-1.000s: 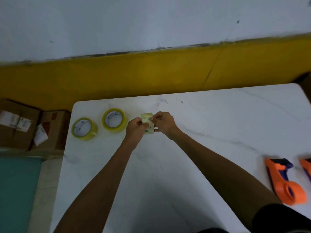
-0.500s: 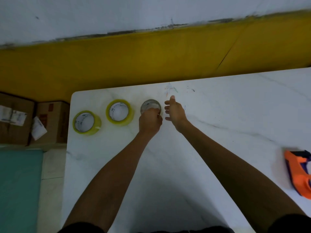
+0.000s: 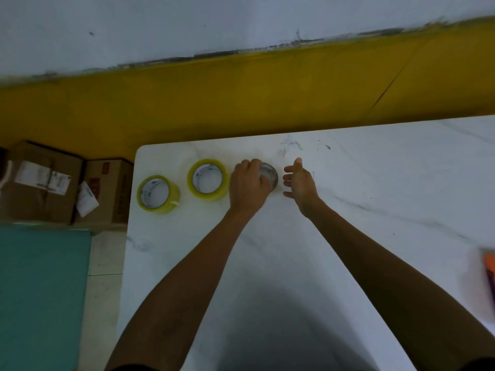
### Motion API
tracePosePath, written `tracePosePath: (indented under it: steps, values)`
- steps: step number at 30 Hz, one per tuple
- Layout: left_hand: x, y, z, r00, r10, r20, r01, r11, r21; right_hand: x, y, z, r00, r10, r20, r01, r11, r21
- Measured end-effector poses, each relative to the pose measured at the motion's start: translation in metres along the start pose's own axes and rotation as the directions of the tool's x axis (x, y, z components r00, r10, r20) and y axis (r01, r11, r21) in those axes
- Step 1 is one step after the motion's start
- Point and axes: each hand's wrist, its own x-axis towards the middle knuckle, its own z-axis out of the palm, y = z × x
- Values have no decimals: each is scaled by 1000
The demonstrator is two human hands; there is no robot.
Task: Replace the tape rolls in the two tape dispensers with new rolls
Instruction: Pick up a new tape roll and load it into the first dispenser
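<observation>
Two full yellowish tape rolls lie flat near the table's far left corner: one roll [image 3: 158, 193] at the left, a second roll [image 3: 208, 179] beside it. Just right of them a nearly used-up tape core [image 3: 269, 174] rests on the white table [image 3: 348, 236], with my left hand [image 3: 247, 184] on top of it, fingers curled around it. My right hand [image 3: 300, 183] hovers a little to the right of the core, fingers spread, holding nothing. An orange tape dispenser [image 3: 490, 271] shows only as a blurred sliver at the right edge.
Cardboard boxes [image 3: 67, 183] with labels stand on the floor left of the table. A teal mat [image 3: 40, 290] lies below them. A yellow and white wall [image 3: 241, 89] runs behind the table's far edge.
Both hands held the small core upright a second ago; my left hand has laid it flat beside the rolls and my right hand has let go. The view has swung left.
</observation>
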Motion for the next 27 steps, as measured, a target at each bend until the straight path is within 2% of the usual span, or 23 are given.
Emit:
tracePosePath:
  steps: [2,4,7,12,17,21,24,27]
  values:
    - [3,-16,-10,994,-75,-73,78,996,36,0,2,-3,1000,8,2,-8,1000,14]
    - [2,-35,-16,983,-170,-65,177,977,120,0,6,-6,1000,9,14,-9,1000,17]
    - [-10,-59,-16,975,-224,1,218,948,233,0,11,-8,1000,13,10,-13,1000,12]
    - [-23,-68,-17,954,-269,134,231,941,246,-2,17,-9,1000,26,-1,-26,1000,8]
    - [-20,-64,-27,934,-332,133,316,940,125,-9,18,-13,1000,-1,-10,1,1000,7]
    - [-17,-55,-44,922,-370,113,365,929,66,-21,9,-10,986,-101,-130,107,993,39]
    - [-16,-49,-57,930,-364,59,368,925,-93,-32,2,-5,940,-289,-180,282,957,-64]
    - [-12,-38,-72,939,-342,34,333,882,-335,-46,-13,6,926,-364,-104,353,929,-113]
